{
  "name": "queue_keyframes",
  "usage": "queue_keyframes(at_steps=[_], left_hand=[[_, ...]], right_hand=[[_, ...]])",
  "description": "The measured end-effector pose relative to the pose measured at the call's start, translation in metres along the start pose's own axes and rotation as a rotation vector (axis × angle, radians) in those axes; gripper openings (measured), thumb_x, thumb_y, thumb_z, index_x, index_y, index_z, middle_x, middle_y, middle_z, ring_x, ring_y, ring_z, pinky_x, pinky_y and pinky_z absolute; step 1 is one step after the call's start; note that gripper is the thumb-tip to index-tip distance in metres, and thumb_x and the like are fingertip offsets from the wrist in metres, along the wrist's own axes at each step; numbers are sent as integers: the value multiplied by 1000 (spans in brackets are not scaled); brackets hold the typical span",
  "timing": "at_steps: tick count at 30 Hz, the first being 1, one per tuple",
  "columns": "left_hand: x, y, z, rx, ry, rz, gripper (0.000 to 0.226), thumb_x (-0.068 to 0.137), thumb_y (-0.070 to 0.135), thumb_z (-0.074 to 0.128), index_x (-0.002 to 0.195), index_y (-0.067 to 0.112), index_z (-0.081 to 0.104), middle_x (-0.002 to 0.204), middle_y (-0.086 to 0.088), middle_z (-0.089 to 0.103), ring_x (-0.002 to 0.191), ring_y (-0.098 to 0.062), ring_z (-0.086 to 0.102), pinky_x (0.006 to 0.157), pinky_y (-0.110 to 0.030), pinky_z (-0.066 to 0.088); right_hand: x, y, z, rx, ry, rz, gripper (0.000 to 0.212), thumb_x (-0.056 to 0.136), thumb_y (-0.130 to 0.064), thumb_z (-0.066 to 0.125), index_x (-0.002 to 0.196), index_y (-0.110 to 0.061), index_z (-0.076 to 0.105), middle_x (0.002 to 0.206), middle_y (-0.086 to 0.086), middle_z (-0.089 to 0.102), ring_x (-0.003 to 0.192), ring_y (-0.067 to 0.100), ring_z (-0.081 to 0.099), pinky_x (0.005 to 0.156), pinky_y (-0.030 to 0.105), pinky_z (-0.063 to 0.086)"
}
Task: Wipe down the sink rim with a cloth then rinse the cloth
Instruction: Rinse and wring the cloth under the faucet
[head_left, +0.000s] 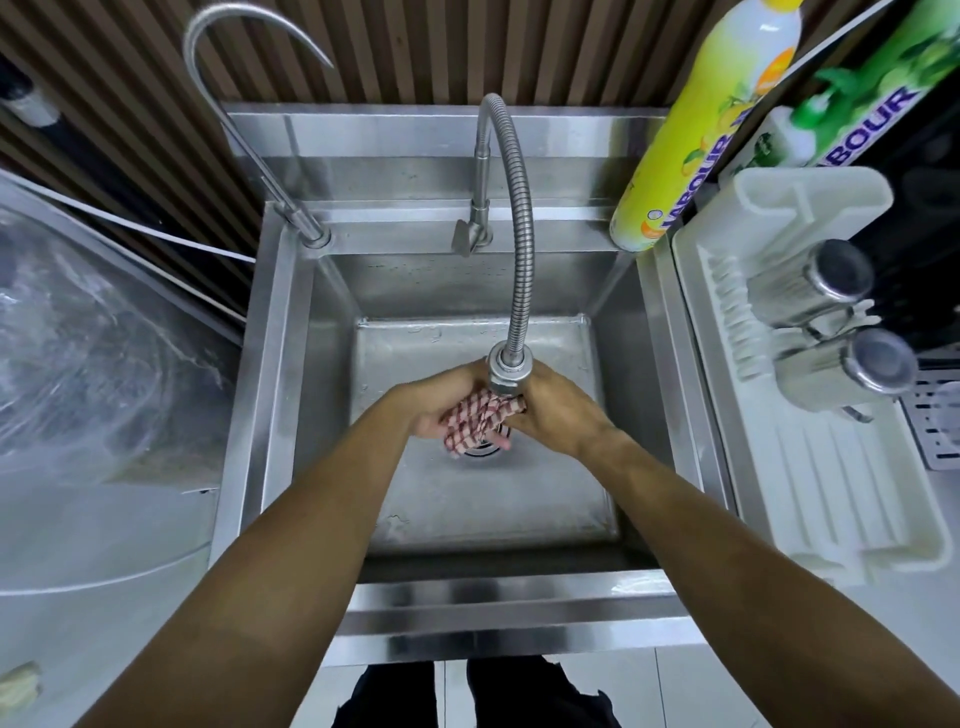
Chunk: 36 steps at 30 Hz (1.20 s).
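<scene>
A red-and-white checked cloth (480, 420) is bunched between both my hands over the drain of the steel sink (275, 395). My left hand (441, 402) grips its left side, and my right hand (556, 410) grips its right side. The spout head of the flexible steel faucet (506, 371) hangs directly above the cloth, touching or almost touching it. I cannot tell whether water is running. The sink's front rim (509, 608) lies below my forearms.
A thin gooseneck tap (260, 150) stands at the sink's back left. A yellow detergent bottle (696, 130) and a green one (852, 88) stand at the back right. A white drying rack (810, 374) holds two steel cups. A plastic-covered appliance (88, 353) sits on the left.
</scene>
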<state>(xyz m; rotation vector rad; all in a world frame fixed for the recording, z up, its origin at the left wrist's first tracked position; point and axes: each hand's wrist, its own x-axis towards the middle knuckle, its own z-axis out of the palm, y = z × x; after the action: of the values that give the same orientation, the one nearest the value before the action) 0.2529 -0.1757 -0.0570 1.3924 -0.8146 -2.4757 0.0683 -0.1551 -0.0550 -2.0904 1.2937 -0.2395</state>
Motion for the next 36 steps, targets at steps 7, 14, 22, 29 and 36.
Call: queue_keyframes(at_steps=[7, 14, 22, 29, 36], left_hand=[[-19, -20, -1, 255, -83, -45, 56, 97, 59, 45, 120, 10, 60, 71, 2, 48, 54, -9, 31, 53, -21, 30], [-34, -20, -6, 581, -156, -81, 22, 93, 25, 74, 106, 12, 62, 93, -2, 72, 87, -14, 67, 85, -35, 56], [-28, -25, 23, 1177, 334, 197, 44, 88, 46, 74, 121, 21, 60, 100, -6, 70, 83, -19, 64, 72, -31, 49], [-31, -34, 16, 1381, 362, 270, 54, 89, 75, 53, 122, 32, 58, 104, 4, 70, 90, -23, 63, 75, -32, 47], [-30, -20, -4, 385, 245, -55, 53, 98, 66, 48, 108, 16, 62, 59, 4, 37, 45, -10, 22, 43, -22, 16]], right_hand=[[-15, 20, 2, -212, -46, -199, 41, 94, -8, 63, 134, -17, 62, 119, 14, 70, 99, 38, 67, 85, 50, 57], [-15, -22, -17, -30, -407, 73, 37, 99, -15, 55, 135, -20, 47, 124, 9, 64, 109, 29, 61, 88, 38, 49], [-4, -30, -29, 208, -455, 456, 31, 80, -37, 50, 89, -11, 64, 76, 4, 62, 66, 22, 52, 71, 36, 42], [-8, 1, -22, 861, -708, 722, 19, 85, -24, 65, 92, -6, 68, 66, 4, 55, 45, 13, 41, 60, 30, 47], [-35, -17, 12, 78, 35, 245, 93, 82, -38, 75, 156, -21, 21, 152, 4, 40, 137, 23, 38, 118, 43, 34]])
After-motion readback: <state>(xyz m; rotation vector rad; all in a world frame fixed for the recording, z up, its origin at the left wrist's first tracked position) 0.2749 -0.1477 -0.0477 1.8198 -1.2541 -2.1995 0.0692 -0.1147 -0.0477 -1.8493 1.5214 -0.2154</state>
